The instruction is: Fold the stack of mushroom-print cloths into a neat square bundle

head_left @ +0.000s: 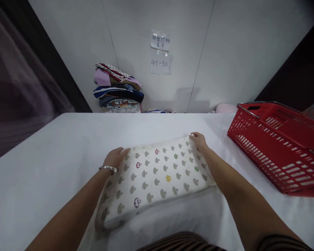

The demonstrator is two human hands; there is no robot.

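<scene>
A white cloth (157, 174) printed with grey mushrooms, plus a few red, green, yellow and purple ones, is folded into a rectangle in front of me. Its near edge hangs slightly blurred over the white table (68, 146). My left hand (116, 157), with a silver bracelet at the wrist, pinches the far left corner, thumb on top. At the far right corner my right hand (199, 140) grips the cloth between thumb and fingers. The undersides of both hands' grips are hidden by the fabric.
A red plastic basket (274, 146) with a metal handle stands on the right of the table. Behind the far edge, folded fabrics (119, 87) are stacked against the white wall (225, 52). Handwritten paper signs (161, 62) hang there. A pink rounded item (225, 107) shows behind the table.
</scene>
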